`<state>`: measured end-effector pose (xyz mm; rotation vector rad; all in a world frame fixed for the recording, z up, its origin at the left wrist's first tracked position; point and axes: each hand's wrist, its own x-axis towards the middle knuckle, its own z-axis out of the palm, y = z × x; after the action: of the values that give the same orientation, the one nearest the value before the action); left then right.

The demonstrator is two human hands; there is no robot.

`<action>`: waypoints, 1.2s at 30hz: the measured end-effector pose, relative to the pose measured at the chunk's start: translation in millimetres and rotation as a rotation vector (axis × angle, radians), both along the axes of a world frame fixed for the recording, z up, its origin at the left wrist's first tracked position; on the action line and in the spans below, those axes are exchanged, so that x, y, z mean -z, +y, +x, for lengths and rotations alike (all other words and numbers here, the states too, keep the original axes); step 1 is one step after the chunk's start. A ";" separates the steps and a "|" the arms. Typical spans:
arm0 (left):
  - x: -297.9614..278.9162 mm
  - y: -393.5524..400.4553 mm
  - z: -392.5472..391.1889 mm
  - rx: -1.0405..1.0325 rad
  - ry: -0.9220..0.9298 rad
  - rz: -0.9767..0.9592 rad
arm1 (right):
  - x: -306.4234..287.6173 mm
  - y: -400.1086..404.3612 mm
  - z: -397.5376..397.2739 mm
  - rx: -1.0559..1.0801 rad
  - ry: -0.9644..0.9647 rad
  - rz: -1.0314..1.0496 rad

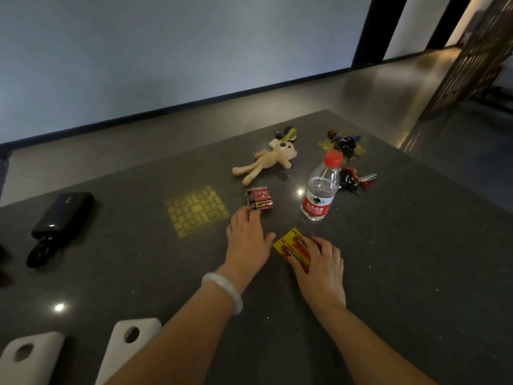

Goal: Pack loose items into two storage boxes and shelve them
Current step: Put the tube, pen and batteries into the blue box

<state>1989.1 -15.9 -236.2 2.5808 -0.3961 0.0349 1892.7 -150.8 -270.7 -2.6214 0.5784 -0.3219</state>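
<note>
2 hands on battery packs

Yellow battery card: showing "AA" printed twice near its top edge. Water bottle: red label carrying white Chinese characters, reading 农夫山泉. Other print is staying illegible.

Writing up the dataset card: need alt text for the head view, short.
A person's right hand grips a yellow battery card on a dark table while the left hand touches a red battery pack. Beyond stand a water bottle, a plush bear and keys.
</note>
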 end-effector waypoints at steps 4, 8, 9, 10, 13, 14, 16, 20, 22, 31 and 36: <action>-2.5 -15.0 47.4 0.058 -0.005 0.116 | 1.3 0.7 1.4 0.008 -0.003 -0.017; 2.5 -18.9 66.6 0.111 0.010 0.229 | 5.0 -0.6 2.1 0.013 -0.006 -0.029; 2.3 -18.4 66.9 0.110 -0.021 0.224 | 5.5 -0.7 2.1 0.013 -0.006 -0.033; 1.4 -17.2 65.8 0.103 -0.059 0.209 | 5.7 -0.9 2.0 0.012 -0.003 -0.035; -3.0 -10.6 55.1 0.103 -0.089 0.169 | 5.7 -1.6 1.7 0.009 -0.005 -0.029; -3.9 -7.7 48.9 0.107 -0.066 0.151 | 4.8 -1.6 1.2 0.004 -0.007 -0.023; -6.8 -0.7 33.7 0.112 0.002 0.094 | 1.0 -1.5 -1.0 -0.009 -0.004 0.004; -8.1 13.3 -6.3 0.121 0.086 0.039 | -9.1 0.3 -20.3 0.004 -0.004 0.121; -7.4 19.5 -28.4 0.112 0.112 0.068 | -12.7 3.2 -39.6 0.039 0.004 0.205; -12.1 18.0 -132.6 0.211 0.181 0.138 | -46.7 -25.2 -148.9 0.222 -0.106 0.532; -42.1 -31.1 -199.9 0.335 0.272 -0.166 | -81.2 -59.7 -221.3 0.373 -0.285 0.571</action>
<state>1789.2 -47.1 -194.1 2.2845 -0.6833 -0.3816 1671.3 -210.6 -189.5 -1.8773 0.9040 -0.5413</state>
